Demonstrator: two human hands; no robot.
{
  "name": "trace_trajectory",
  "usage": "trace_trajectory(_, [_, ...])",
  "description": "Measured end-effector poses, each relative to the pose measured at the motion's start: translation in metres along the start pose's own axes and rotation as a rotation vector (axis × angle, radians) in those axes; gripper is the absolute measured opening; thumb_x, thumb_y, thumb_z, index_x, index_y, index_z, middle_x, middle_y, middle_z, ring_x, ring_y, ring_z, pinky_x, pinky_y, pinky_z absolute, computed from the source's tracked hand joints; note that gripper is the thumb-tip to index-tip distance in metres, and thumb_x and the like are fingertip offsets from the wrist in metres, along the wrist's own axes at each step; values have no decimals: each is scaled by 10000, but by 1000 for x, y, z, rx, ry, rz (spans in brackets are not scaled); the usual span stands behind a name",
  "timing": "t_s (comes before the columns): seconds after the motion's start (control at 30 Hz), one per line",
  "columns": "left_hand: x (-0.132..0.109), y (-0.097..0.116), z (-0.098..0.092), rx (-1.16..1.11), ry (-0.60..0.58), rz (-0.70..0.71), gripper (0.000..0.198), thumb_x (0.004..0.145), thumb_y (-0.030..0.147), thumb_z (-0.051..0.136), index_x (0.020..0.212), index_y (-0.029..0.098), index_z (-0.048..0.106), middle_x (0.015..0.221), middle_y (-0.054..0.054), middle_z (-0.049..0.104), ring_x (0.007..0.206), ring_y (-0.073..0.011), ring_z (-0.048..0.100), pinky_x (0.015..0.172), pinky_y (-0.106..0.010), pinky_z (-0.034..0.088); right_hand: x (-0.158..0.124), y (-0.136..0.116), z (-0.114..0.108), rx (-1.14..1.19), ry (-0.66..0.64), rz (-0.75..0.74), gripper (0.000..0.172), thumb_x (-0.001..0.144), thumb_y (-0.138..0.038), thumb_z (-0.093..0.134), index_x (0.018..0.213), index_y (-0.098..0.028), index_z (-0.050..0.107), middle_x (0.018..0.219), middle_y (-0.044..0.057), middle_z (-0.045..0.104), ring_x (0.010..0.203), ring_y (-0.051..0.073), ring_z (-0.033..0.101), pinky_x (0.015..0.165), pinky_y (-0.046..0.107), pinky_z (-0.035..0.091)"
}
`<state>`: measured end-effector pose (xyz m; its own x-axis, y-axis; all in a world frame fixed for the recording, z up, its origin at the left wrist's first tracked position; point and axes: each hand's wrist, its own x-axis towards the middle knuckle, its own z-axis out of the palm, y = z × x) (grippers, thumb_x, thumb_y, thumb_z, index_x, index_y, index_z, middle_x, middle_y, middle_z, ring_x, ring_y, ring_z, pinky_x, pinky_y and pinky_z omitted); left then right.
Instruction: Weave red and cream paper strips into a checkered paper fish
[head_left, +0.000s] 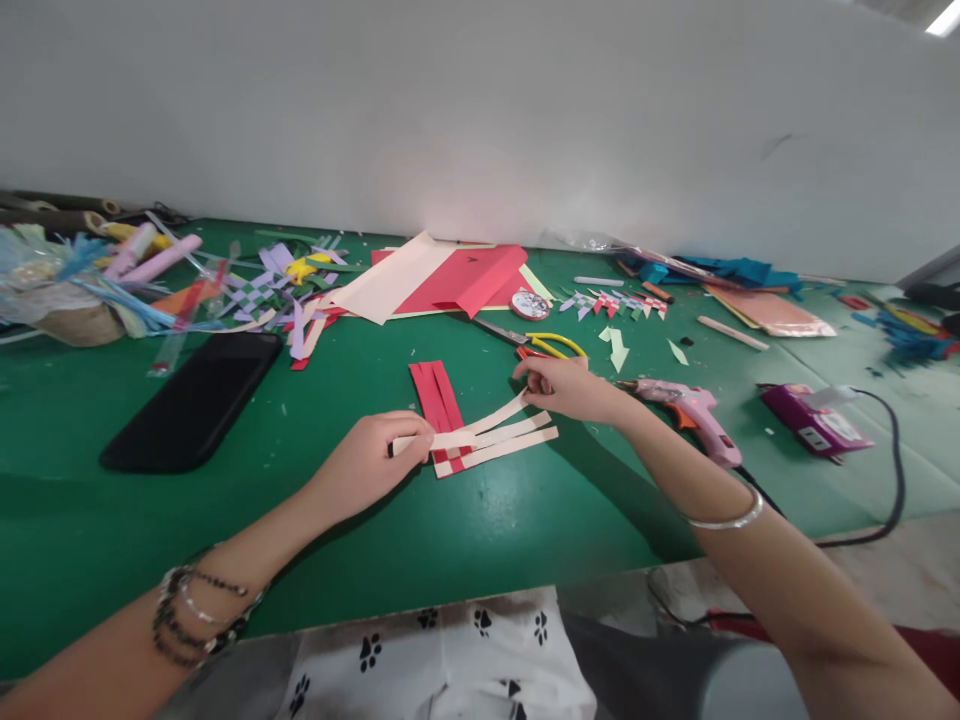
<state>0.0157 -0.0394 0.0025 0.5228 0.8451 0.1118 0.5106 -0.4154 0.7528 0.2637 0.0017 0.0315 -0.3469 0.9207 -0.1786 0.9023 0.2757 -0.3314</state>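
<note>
Here, left hand (371, 462) pinching one end of the cream strips (504, 438), right hand (568, 388) pinching one strip's far tip, red strips (437, 398) interlaced, green counter (480, 520).

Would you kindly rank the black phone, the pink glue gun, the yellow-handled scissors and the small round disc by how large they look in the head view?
1. black phone
2. pink glue gun
3. yellow-handled scissors, near the gun's length, so unsure
4. small round disc, farthest back

red strips (439, 400), cream strips (499, 437), green table (450, 530), pink glue gun (694, 412)
</note>
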Motion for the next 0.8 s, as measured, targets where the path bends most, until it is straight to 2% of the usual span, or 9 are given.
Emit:
trace_trajectory(0.17, [0, 0, 0, -8, 9, 19, 323, 815, 309, 360, 547, 178, 485, 680, 7, 589, 632, -135, 534, 591, -231, 386, -5, -4, -5, -81, 62, -24, 277, 719, -126, 443, 980, -184, 517, 759, 7, 599, 679, 139, 526, 680, 320, 259])
trace_trajectory(0.3, [0, 1, 0, 7, 14, 21, 334, 817, 312, 356, 535, 177, 472, 672, 4, 586, 621, -134, 529, 582, -230, 383, -6, -6, -10, -48, 109, -58, 261, 728, -142, 444, 968, -187, 533, 810, 27, 598, 728, 153, 535, 672, 311, 268])
trace_trajectory(0.43, [1, 1, 0, 4, 16, 15, 331, 818, 309, 357, 541, 175, 480, 655, 9, 573, 612, -130, 520, 579, -226, 374, -11, -25, -10, 83, 185, -213, 180, 777, -167, 417, 898, -178, 550, 807, 31, 594, 721, 130, 525, 657, 283, 285])
trace_trajectory(0.53, [1, 1, 1, 1, 21, 14, 336, 820, 309, 359, 538, 174, 481, 640, 15, 564, 603, -126, 513, 577, -222, 369, -19, -53, -1, 104, 122, -334, 130, 805, -233, 453, 869, -185, 556, 798, 11, 600, 717, 122, 524, 675, 286, 256])
trace_trajectory(0.63, [1, 1, 1, -20, 29, 26, 343, 823, 306, 350, 539, 174, 490, 631, 17, 561, 610, -124, 515, 589, -218, 373, -22, -77, 16, 10, 91, -398, 237, 751, -309, 558, 938, -168, 521, 884, 30, 616, 796, 159, 530, 661, 289, 202])
trace_trajectory(0.7, [1, 1, 1, -36, 30, 39, 349, 825, 314, 341, 547, 175, 499, 629, 16, 562, 620, -126, 517, 598, -219, 379, -20, -86, 27, -59, 111, -444, 247, 733, -270, 575, 941, -158, 501, 924, 48, 618, 831, 181, 527, 641, 284, 174])
trace_trajectory(0.8, [1, 3, 0, -45, 21, 44, 343, 823, 335, 346, 569, 177, 513, 631, 15, 564, 626, -129, 521, 596, -220, 387, -16, -89, 35, -130, 156, -433, 125, 757, -152, 499, 882, -159, 505, 861, 37, 629, 804, 178, 528, 616, 284, 140])
